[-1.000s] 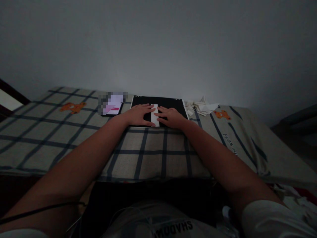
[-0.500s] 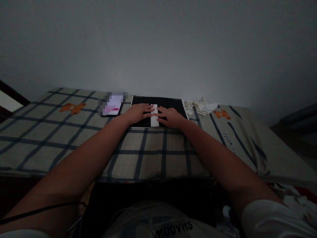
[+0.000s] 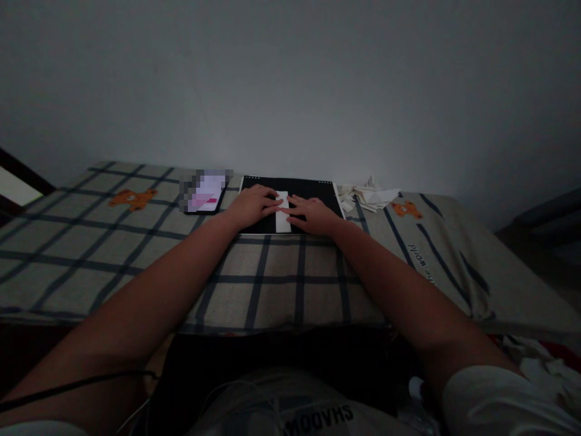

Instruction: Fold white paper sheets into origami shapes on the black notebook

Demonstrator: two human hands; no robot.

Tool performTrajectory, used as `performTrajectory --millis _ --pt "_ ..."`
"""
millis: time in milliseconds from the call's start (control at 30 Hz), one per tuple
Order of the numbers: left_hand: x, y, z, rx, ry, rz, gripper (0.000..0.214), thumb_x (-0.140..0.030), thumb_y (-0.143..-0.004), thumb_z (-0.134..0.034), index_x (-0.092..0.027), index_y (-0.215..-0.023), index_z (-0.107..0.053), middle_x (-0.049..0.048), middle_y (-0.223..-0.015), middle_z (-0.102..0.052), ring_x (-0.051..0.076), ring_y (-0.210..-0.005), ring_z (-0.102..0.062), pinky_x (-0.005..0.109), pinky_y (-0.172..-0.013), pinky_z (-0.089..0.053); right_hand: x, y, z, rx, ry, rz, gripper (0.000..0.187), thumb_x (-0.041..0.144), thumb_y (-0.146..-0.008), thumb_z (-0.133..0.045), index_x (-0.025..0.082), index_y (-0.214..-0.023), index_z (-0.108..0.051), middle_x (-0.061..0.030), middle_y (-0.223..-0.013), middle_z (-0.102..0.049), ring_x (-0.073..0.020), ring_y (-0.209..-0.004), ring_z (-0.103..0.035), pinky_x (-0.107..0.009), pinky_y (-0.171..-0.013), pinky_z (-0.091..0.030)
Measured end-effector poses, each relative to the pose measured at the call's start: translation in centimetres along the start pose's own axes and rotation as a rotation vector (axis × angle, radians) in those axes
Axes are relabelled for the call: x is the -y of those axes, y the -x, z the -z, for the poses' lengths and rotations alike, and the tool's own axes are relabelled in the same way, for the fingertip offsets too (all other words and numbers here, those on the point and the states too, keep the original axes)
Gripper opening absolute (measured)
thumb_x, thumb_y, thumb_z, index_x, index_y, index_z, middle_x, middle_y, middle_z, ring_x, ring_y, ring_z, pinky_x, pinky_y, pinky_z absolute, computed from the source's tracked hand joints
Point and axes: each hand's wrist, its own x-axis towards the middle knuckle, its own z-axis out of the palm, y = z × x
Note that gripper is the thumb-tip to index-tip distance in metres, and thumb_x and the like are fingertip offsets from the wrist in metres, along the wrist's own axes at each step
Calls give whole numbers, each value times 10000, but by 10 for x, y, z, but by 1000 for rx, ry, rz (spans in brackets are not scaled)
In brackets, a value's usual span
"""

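Note:
A narrow white strip of paper lies lengthwise on a flat black board with a pale edge. From the left, my left hand rests on the board, its fingertips touching the strip's left side. Opposite it, my right hand lies with spread fingers reaching the strip's right side. Neither hand is closed round anything; the fingers are stretched out over the paper. Parts of the strip's middle are covered by the fingertips.
A phone with a lit screen lies left of the board. Crumpled white paper pieces are heaped to its right. A checked cloth with bear prints covers the table, which meets a grey wall behind.
The fingers of my left hand have drawn in a little, and its knuckles are raised slightly. My right hand and the strip of paper are almost where they were.

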Motion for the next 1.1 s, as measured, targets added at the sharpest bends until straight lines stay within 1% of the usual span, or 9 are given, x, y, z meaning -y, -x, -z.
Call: performTrajectory --millis 200,333,433,533,633,733,867,967,1100 --pt "10 -3 -5 44 -30 33 436 -536 -1042 -434 -349 -1334 -699 16 -1527 -560 296 -1350 -485 454 -1117 -381 1 0 1 0 -13 -2 442 378 -1056 -465 303 -1483 -555 -102 -1629 -417 -281 -1520 -389 -529 -1162 -388" --pt "13 -3 -9 44 -7 43 440 -554 -1031 -448 -366 -1353 -681 3 -1540 -554 298 -1355 -476 467 -1114 -382 2 1 2 0 -22 -7 442 392 -1057 -464 298 -1478 -561 -101 -1630 -415 -277 -1525 -380 -522 -1170 -383" --pt "9 -1 -8 -14 3 32 432 -545 -1030 -450 -354 -1323 -704 9 -1504 -587 285 -1357 -471 467 -1118 -378 2 1 2 5 -13 -8 447 397 -1061 -454 300 -1486 -551 -103 -1631 -414 -279 -1525 -380 -516 -1163 -390" --pt "3 3 -4 -87 3 -2 434 -528 -1026 -469 -298 -1276 -739 39 -1443 -630 282 -1340 -479 452 -1112 -373 3 1 3 9 -5 -6 448 398 -1062 -451 288 -1483 -558 -114 -1626 -421 -286 -1521 -385 -516 -1161 -390" --pt "1 4 -1 -59 -17 8 454 -522 -1028 -466 -264 -1303 -718 53 -1364 -684 276 -1292 -521 434 -1079 -389 2 0 2 10 -12 -4 448 386 -1059 -461 286 -1485 -555 -117 -1627 -419 -291 -1521 -385 -526 -1167 -382" --pt "2 1 0 -27 -43 34 438 -485 -1038 -451 -262 -1326 -694 46 -1347 -700 249 -1264 -559 398 -1060 -398 0 -1 0 7 -25 3 444 373 -1053 -475 278 -1478 -563 -122 -1630 -409 -293 -1523 -380 -535 -1173 -373" --pt "-1 -5 -1 -79 -36 74 358 -392 -1043 -458 -263 -1188 -759 32 -1259 -748 231 -1186 -621 373 -997 -429 -3 -2 -4 -6 -35 6 435 371 -1049 -487 275 -1462 -582 -124 -1627 -413 -286 -1522 -385 -536 -1167 -379" --pt "-6 -9 -1 -123 -37 108 325 -371 -1031 -491 -248 -1094 -786 37 -1189 -773 234 -1122 -655 362 -947 -445 -5 -2 -5 -12 -38 12 434 373 -1047 -490 281 -1461 -581 -119 -1626 -418 -284 -1522 -386 -539 -1162 -383" --pt "-9 -9 2 -86 -61 108 286 -350 -1020 -526 -255 -1102 -783 19 -1218 -764 232 -1155 -652 354 -938 -438 -4 -2 -5 -15 -48 7 430 367 -1043 -499 278 -1453 -589 -116 -1626 -418 -285 -1521 -386 -543 -1169 -376"
